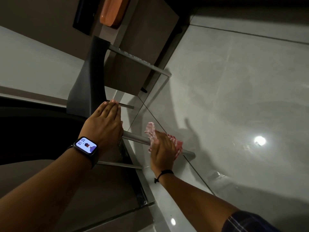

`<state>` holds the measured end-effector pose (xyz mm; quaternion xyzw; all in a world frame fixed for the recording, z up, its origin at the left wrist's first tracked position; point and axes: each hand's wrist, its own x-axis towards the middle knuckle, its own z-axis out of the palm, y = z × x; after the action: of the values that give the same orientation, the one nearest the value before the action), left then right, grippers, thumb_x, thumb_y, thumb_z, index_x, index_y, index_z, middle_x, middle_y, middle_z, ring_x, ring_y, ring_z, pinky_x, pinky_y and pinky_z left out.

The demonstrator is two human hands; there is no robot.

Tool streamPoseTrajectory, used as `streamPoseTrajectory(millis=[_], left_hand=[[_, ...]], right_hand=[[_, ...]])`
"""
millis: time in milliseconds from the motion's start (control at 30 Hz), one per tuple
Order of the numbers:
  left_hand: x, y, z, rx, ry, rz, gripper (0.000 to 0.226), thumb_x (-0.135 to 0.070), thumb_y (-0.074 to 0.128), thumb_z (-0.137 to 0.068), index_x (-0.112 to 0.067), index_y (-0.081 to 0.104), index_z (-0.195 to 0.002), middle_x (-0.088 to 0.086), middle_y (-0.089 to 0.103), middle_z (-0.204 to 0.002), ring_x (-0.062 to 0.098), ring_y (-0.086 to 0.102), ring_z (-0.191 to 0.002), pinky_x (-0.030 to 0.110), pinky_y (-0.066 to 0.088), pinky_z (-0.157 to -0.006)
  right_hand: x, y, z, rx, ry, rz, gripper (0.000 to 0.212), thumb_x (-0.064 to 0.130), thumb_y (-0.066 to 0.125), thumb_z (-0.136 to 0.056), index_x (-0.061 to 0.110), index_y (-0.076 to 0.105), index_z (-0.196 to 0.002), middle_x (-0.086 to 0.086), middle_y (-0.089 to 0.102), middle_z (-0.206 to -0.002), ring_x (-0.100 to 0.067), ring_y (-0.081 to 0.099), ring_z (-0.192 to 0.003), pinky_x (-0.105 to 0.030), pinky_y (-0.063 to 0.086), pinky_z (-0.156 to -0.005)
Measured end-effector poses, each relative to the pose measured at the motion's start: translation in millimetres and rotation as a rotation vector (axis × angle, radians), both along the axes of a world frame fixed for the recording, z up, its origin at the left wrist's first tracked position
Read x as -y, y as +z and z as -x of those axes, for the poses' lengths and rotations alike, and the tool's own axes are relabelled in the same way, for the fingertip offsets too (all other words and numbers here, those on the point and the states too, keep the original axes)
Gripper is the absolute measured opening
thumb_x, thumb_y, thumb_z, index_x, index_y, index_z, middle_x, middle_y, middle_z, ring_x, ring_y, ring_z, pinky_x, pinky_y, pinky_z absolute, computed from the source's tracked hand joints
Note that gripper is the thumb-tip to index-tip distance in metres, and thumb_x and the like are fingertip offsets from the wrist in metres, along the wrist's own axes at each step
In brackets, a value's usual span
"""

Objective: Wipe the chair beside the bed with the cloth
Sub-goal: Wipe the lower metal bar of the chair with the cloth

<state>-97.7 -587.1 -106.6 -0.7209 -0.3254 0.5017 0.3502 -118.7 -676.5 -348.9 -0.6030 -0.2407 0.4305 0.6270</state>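
Note:
The chair point(87, 77) has a dark grey moulded seat and round metal legs, and appears tilted sideways in my view. My left hand point(103, 121), a smartwatch on its wrist, lies with fingers together over the seat's edge, bracing the chair. My right hand point(163, 151) is closed on a red-and-white striped cloth point(151, 131), which is wrapped around one metal leg point(135, 137) a little above its foot. Part of the cloth sticks out past my fingers.
Three more chair legs show: the far leg point(142, 61), the middle leg point(127, 106) and the near leg point(117, 164). A brown cabinet point(142, 39) carries an orange object point(112, 10). Glossy grey floor tiles point(234, 81) spread right. A dark mass point(33, 123), likely the bed, fills the left.

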Motion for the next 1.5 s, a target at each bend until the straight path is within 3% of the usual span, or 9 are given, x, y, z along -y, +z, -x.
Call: streamPoseTrajectory(millis=[267,433,600,700,867,967,1033,1267,1500], left_hand=[[-1,-1,-3,-0.017,0.057,0.029,0.075,-0.044,0.006,-0.100,0.002,0.001,-0.159,0.024,0.004,-0.170,0.034,0.000,-0.159,0.048,0.003,-0.130],[-10,1,-13,-0.049,0.205,0.108,0.077,-0.048,0.002,-0.101,0.004,-0.007,-0.157,0.024,-0.006,-0.170,0.034,-0.007,-0.159,0.048,0.001,-0.130],[-15,5,-18,-0.094,0.215,0.179,0.071,-0.030,0.008,-0.099,0.007,-0.007,-0.157,0.026,-0.008,-0.169,0.036,-0.008,-0.159,0.047,-0.003,-0.129],[-19,4,-17,-0.090,0.228,0.209,0.068,-0.030,0.016,-0.105,0.008,-0.007,-0.157,0.026,-0.009,-0.169,0.035,-0.008,-0.159,0.047,-0.003,-0.129],[-23,-1,-13,-0.087,0.209,0.255,0.070,-0.031,0.017,-0.105,0.009,-0.007,-0.157,0.027,-0.009,-0.169,0.036,-0.008,-0.159,0.048,0.000,-0.130],[-26,-5,-14,-0.090,0.222,0.263,0.068,-0.029,0.016,-0.105,0.008,-0.008,-0.157,0.026,-0.010,-0.169,0.035,-0.009,-0.159,0.047,0.000,-0.130],[-27,-5,-14,-0.103,0.224,0.279,0.067,-0.029,0.014,-0.104,0.006,-0.008,-0.157,0.026,-0.010,-0.169,0.036,-0.010,-0.158,0.048,0.000,-0.130],[-31,-7,-18,-0.137,0.227,0.296,0.070,-0.035,0.016,-0.106,0.006,-0.009,-0.157,0.027,-0.013,-0.168,0.037,-0.013,-0.157,0.048,-0.003,-0.127],[-36,-10,-14,-0.094,0.234,0.295,0.066,-0.025,0.015,-0.105,0.009,-0.010,-0.156,0.028,-0.014,-0.168,0.037,-0.013,-0.158,0.048,-0.001,-0.129]], right_hand=[[-19,70,7,-0.103,0.010,-0.068,0.041,0.016,0.044,-0.112,0.009,0.063,-0.147,-0.007,0.070,-0.147,-0.024,0.063,-0.141,-0.057,0.048,-0.118],[-39,104,7,0.028,0.064,-0.102,0.038,0.019,0.064,-0.108,0.011,0.064,-0.146,-0.006,0.070,-0.147,-0.022,0.064,-0.140,-0.049,0.051,-0.118],[-25,71,1,-0.096,0.093,0.057,0.029,0.031,0.037,-0.115,0.036,0.054,-0.138,0.000,0.065,-0.144,0.000,0.053,-0.144,-0.047,0.049,-0.121],[-8,18,-13,-0.208,0.120,0.343,0.043,0.026,0.032,-0.110,0.018,0.063,-0.138,-0.021,0.066,-0.142,-0.038,0.060,-0.138,-0.062,0.046,-0.119],[1,-9,-14,-0.467,0.133,0.449,0.041,0.013,0.036,-0.117,0.002,0.052,-0.153,-0.023,0.055,-0.158,-0.039,0.048,-0.151,-0.048,0.034,-0.132],[-16,35,-1,-0.327,0.049,0.292,0.036,0.028,0.038,-0.115,0.010,0.065,-0.132,-0.007,0.069,-0.126,-0.030,0.064,-0.122,-0.047,0.053,-0.111],[-29,71,7,-0.195,0.038,0.164,0.039,0.044,0.036,-0.115,0.024,0.064,-0.132,0.006,0.068,-0.125,-0.015,0.065,-0.121,-0.036,0.053,-0.110],[-38,60,17,0.134,0.158,0.056,0.026,0.033,0.053,-0.107,0.026,0.061,-0.130,0.003,0.070,-0.133,-0.018,0.061,-0.133,-0.052,0.046,-0.121],[-10,-26,2,-0.335,0.097,0.466,0.041,0.022,0.036,-0.115,0.002,0.059,-0.143,-0.023,0.060,-0.151,-0.043,0.050,-0.148,-0.062,0.039,-0.125]])
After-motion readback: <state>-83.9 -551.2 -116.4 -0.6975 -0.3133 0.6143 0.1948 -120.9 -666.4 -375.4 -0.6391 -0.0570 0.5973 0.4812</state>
